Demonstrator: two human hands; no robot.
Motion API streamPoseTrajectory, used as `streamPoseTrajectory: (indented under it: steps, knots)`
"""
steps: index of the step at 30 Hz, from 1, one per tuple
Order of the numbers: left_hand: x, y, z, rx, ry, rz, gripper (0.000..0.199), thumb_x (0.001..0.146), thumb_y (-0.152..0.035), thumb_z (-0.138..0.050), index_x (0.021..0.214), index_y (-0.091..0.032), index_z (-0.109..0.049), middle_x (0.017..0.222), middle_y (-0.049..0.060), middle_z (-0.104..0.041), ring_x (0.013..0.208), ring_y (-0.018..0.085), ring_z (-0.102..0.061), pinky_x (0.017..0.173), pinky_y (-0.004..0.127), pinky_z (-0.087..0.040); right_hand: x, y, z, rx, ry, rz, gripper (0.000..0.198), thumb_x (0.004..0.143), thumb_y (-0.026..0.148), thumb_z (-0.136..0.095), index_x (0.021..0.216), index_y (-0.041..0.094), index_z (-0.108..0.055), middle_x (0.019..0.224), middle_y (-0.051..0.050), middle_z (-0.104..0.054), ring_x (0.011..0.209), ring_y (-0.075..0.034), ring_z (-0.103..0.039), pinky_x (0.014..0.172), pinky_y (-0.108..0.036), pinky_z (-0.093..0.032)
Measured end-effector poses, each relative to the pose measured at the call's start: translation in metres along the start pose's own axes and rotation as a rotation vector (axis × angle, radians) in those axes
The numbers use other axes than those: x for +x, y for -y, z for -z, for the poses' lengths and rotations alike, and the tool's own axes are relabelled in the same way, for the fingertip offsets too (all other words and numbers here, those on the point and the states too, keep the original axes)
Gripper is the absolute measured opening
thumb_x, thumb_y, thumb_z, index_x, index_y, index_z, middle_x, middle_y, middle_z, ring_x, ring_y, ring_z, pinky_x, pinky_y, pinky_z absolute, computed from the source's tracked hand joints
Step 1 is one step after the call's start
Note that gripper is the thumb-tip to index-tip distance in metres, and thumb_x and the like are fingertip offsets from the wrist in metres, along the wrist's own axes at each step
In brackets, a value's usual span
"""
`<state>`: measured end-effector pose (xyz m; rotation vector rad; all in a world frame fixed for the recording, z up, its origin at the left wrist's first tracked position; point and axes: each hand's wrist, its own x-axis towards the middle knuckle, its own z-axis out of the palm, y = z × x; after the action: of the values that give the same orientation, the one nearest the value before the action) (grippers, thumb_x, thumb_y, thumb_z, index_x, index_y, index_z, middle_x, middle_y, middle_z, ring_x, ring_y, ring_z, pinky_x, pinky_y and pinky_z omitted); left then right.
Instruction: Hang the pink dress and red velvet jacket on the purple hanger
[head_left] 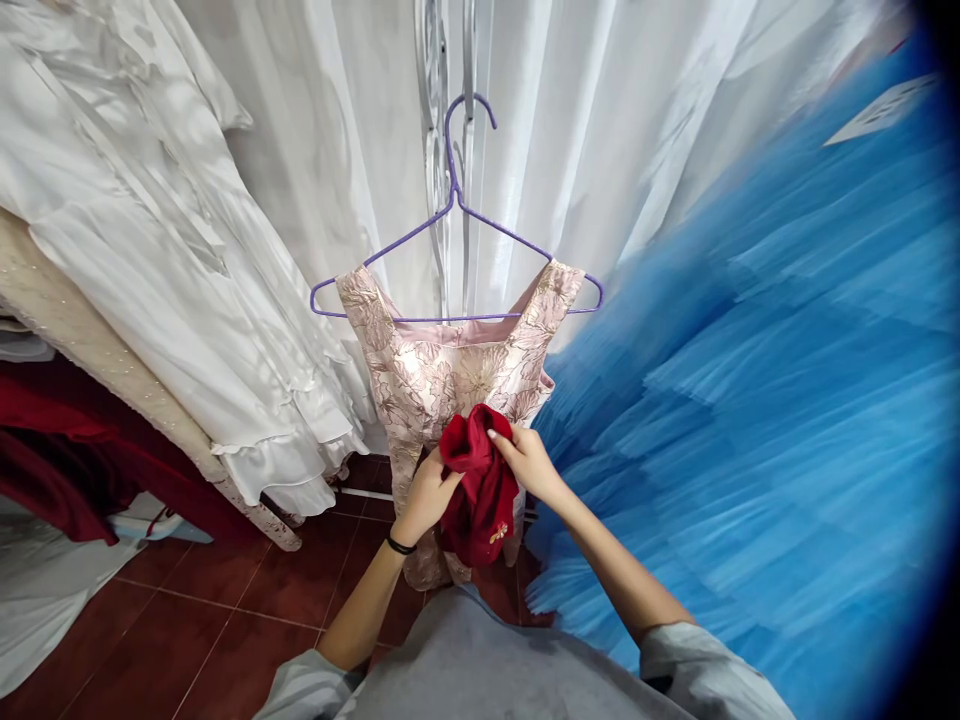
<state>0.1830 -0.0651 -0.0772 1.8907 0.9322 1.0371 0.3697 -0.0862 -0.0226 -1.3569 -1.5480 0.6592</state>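
Both my hands grip a dark red piece of cloth [480,500] with a small gold flower ornament near its lower edge; its exact kind is unclear. My left hand [429,495] pinches its left side, a black band round the wrist. On the upper right of the cloth, my right hand [531,462] is closed with the thumb on top. Just behind hangs a pink and gold floral dress [409,370], partly hidden by the cloth. Its straps sit on a purple hanger [409,236], hooked on a grey metal bar.
White garments [187,250] hang at the left, with dark red fabric [112,450] beneath. A large blue tulle skirt [765,400] fills the right side. White curtains [585,130] hang at the back. Below is a red tiled floor [247,610].
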Motion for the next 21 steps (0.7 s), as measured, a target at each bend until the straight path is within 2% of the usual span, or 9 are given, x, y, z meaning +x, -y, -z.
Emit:
streamPoseTrajectory:
  steps: [5,7,9,11,13,14,17,19,21]
  knots:
    - [0.007,0.008,0.025,-0.080,-0.069,0.006,0.030,0.087,-0.036,-0.059,0.107,-0.016,-0.069,0.121,0.013,-0.067,0.120,0.027,-0.058,0.110,0.044,-0.040,0.002,0.013,0.044,0.058,-0.035,0.022,0.024,0.078,0.032,-0.049,0.077,0.014,-0.065,0.071,-0.003,-0.064,0.070,-0.017,-0.057,0.064,-0.026,-0.044]
    - [0.007,0.009,0.033,-0.101,-0.011,0.016,0.032,0.089,-0.041,-0.056,0.103,-0.015,-0.069,0.121,0.013,-0.067,0.118,0.026,-0.058,0.109,0.042,-0.039,0.000,0.023,0.061,0.091,-0.112,0.017,0.025,0.077,0.030,-0.051,0.082,0.013,-0.069,0.071,-0.003,-0.065,0.071,-0.017,-0.058,0.065,-0.026,-0.045]
    - [0.005,0.010,0.039,-0.158,0.130,0.052,0.038,0.088,-0.047,-0.058,0.104,-0.014,-0.067,0.116,0.012,-0.068,0.112,0.025,-0.060,0.103,0.039,-0.044,-0.001,0.033,0.079,0.095,-0.231,0.010,0.027,0.076,0.029,-0.053,0.086,0.013,-0.071,0.074,-0.003,-0.067,0.071,-0.016,-0.059,0.065,-0.025,-0.046]
    - [0.002,0.010,0.048,-0.145,0.282,0.083,0.045,0.078,-0.050,-0.069,0.106,-0.015,-0.066,0.108,0.009,-0.070,0.102,0.025,-0.062,0.095,0.035,-0.048,-0.002,0.040,0.099,0.051,-0.391,0.043,0.029,0.074,0.026,-0.053,0.091,0.014,-0.073,0.079,-0.004,-0.070,0.071,-0.015,-0.060,0.065,-0.025,-0.046]
    - [-0.001,0.010,0.062,0.028,0.387,0.089,0.044,0.071,-0.046,-0.077,0.102,-0.017,-0.066,0.096,0.005,-0.069,0.090,0.022,-0.062,0.086,0.031,-0.048,-0.004,0.042,0.122,-0.062,-0.611,0.127,0.036,0.071,0.021,-0.050,0.097,0.015,-0.074,0.085,-0.006,-0.072,0.072,-0.015,-0.062,0.066,-0.025,-0.047]
    - [-0.003,0.010,0.071,0.133,0.390,0.094,0.037,0.074,-0.044,-0.075,0.099,-0.018,-0.067,0.088,0.002,-0.067,0.083,0.020,-0.061,0.081,0.029,-0.047,-0.004,0.041,0.133,-0.152,-0.728,0.183,0.040,0.070,0.017,-0.047,0.099,0.015,-0.075,0.087,-0.006,-0.073,0.073,-0.015,-0.063,0.068,-0.026,-0.048]
    - [-0.005,0.008,0.097,0.378,0.172,0.067,0.024,0.090,-0.039,-0.056,0.095,-0.019,-0.067,0.084,0.003,-0.064,0.079,0.018,-0.059,0.079,0.028,-0.045,-0.008,0.032,0.158,-0.504,-0.926,0.338,0.043,0.068,0.011,-0.043,0.095,0.014,-0.077,0.096,-0.012,-0.074,0.086,-0.019,-0.068,0.080,-0.030,-0.051]
    - [-0.005,0.006,0.110,0.543,-0.010,0.038,0.027,0.093,-0.037,-0.052,0.108,-0.019,-0.065,0.093,0.006,-0.065,0.086,0.020,-0.061,0.082,0.030,-0.045,-0.010,0.023,0.167,-0.651,-0.870,0.358,0.035,0.069,0.012,-0.043,0.082,0.014,-0.076,0.100,-0.014,-0.075,0.093,-0.022,-0.069,0.086,-0.033,-0.051]
    - [-0.004,0.001,0.119,0.745,-0.021,0.037,0.028,0.091,-0.034,-0.056,0.113,-0.019,-0.063,0.096,0.007,-0.065,0.086,0.022,-0.062,0.080,0.030,-0.046,-0.011,0.018,0.172,-0.678,-0.727,0.254,0.031,0.069,0.013,-0.044,0.073,0.015,-0.074,0.090,-0.013,-0.076,0.083,-0.022,-0.071,0.078,-0.032,-0.052]
